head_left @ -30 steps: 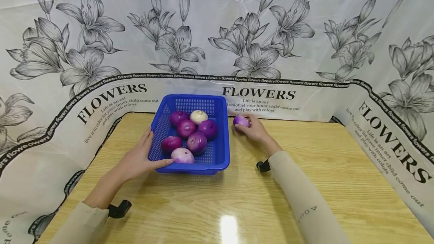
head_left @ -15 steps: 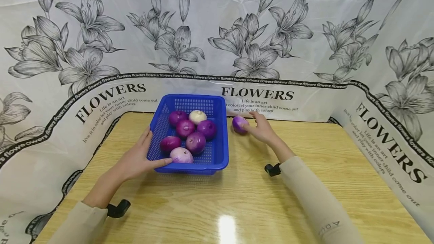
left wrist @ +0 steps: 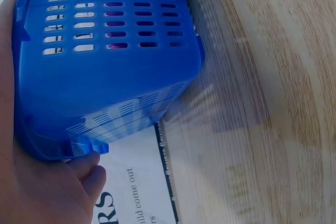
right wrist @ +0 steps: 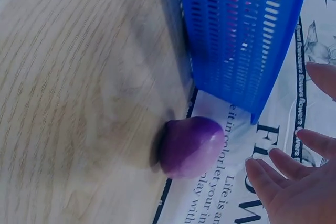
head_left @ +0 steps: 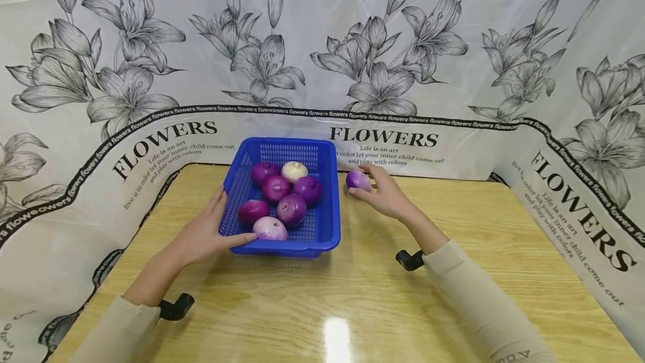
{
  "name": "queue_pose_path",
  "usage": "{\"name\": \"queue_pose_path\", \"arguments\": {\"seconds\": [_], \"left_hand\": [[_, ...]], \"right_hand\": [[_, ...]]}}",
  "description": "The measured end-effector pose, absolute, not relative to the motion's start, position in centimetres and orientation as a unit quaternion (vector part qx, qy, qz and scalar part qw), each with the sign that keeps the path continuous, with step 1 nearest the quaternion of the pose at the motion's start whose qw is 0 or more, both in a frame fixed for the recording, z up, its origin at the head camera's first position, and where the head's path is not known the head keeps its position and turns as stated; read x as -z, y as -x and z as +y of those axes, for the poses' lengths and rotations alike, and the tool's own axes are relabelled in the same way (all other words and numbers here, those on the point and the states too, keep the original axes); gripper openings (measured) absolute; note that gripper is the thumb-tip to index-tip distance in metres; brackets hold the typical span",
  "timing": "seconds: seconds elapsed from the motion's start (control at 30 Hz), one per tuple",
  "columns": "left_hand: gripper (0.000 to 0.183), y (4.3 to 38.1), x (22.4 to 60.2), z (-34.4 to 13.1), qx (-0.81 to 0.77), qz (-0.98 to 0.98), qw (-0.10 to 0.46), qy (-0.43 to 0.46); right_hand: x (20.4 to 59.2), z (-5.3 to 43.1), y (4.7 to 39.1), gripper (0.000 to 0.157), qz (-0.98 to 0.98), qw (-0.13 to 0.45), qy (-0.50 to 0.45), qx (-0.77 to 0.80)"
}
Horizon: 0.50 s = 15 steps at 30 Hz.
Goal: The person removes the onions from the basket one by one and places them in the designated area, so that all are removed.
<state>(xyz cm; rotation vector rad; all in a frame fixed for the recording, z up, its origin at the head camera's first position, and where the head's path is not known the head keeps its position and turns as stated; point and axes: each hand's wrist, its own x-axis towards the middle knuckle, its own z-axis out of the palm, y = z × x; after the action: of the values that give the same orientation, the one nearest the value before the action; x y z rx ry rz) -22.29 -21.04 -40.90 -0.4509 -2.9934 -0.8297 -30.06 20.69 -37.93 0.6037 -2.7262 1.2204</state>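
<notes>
A blue plastic basket [head_left: 330,234] holds several purple onions [head_left: 291,210] and one pale, whitish onion [head_left: 294,172]. My left hand [head_left: 204,234] grips its near left corner, the thumb over the rim; in the left wrist view the curled fingers [left wrist: 93,179] hook under that rim. Right of the basket, a single purple-and-white onion [head_left: 356,181] sits on the table by the back cloth. My right hand [head_left: 385,192] is beside this onion, thumb in front and fingers behind. In the right wrist view those fingers [right wrist: 278,169] are spread, with a gap to the onion.
The wood-grain table [head_left: 453,273] reaches a flower-printed cloth [head_left: 282,122] at the back and both sides. A black wrist mount [head_left: 409,260] sticks out below the right wrist, and another wrist mount [head_left: 176,307] below the left.
My right hand has drawn back a little to the right from the loose onion, then brought its thumb and fingers around it again. The left hand and the basket stay put.
</notes>
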Motion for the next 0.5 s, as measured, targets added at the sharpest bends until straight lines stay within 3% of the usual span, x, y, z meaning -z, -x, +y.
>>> {"name": "queue_pose_path", "arguments": {"seconds": [0.5], "left_hand": [[0.133,22.4,40.7,-21.0,0.263,-0.954,0.001,0.144]], "right_hand": [[37.0,18.2,28.3,0.055,-0.861,0.043,-0.264,-0.433]]}}
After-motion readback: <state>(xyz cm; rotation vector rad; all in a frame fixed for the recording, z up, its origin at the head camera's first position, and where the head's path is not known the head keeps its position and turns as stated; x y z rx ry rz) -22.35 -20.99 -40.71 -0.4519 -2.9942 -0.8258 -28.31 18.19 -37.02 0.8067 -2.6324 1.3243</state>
